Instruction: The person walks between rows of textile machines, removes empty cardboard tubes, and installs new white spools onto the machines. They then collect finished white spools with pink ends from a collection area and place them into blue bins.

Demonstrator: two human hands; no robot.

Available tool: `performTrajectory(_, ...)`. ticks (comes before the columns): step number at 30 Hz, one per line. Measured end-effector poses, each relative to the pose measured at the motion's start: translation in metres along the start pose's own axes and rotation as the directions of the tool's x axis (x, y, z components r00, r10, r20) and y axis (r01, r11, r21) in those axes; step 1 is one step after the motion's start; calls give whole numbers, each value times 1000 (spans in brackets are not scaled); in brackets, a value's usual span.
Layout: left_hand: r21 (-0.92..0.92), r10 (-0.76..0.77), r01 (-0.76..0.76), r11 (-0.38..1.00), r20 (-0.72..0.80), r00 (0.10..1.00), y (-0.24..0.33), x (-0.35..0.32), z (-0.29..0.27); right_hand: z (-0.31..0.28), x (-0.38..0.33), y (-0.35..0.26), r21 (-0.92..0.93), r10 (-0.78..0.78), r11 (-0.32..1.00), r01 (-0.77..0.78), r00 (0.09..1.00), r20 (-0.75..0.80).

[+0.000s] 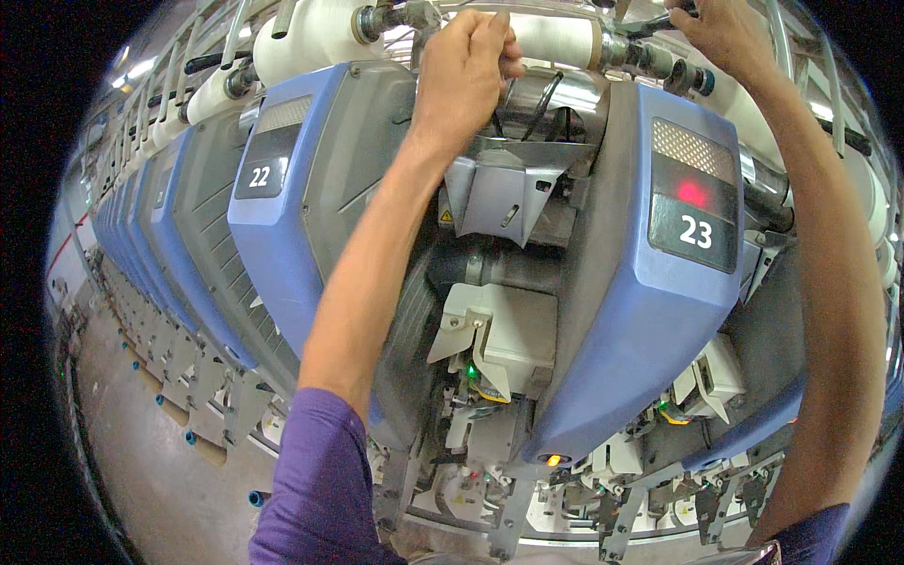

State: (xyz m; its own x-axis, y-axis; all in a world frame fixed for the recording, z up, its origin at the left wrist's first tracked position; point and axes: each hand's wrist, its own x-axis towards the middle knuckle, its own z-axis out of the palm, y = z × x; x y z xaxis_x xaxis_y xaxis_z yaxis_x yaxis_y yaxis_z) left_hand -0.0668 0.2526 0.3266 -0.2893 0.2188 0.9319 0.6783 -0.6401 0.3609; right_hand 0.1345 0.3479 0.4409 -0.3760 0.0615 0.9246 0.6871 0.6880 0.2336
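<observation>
At the top centre, my left hand (466,80) is raised beside the left end of a white yarn package (554,40). Its fingers are curled together, and whatever they may pinch is too small or hidden to make out. Under that package sits a shiny metal drum (576,99) with dark grooves. Up at the top right, my right hand (720,36) has its fingers closed at a black lever (652,25) by the package's right end; the picture's edge cuts off part of the grip. Below the drum is a grey metal guide plate (499,202).
Blue and grey machine housings (617,311) stand in a row, receding leftward. A red light (693,194) glows on the near right one. Another large white yarn package (306,42) hangs at upper left. Pale metal units (499,330) sit between housings, with several blue-tipped pegs (256,498) lower left.
</observation>
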Motion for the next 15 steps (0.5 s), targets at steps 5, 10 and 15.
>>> performTrajectory(5, -12, 66, -67, 998, -87, 994, 45, -91, -19, 6, 4, 6, -66, -97, 994, 92, 992, -75)
performTrajectory(10, 154, 168, -171, 973, 29, 985, 78, -182, -52, 23, 18, 27, -17, 23, 1000, -21, 991, 128)
performTrajectory(15, -12, -67, 72, 997, 237, 969, 110, -272, -72, 32, 20, 41, -85, -211, 973, 215, 976, 49)
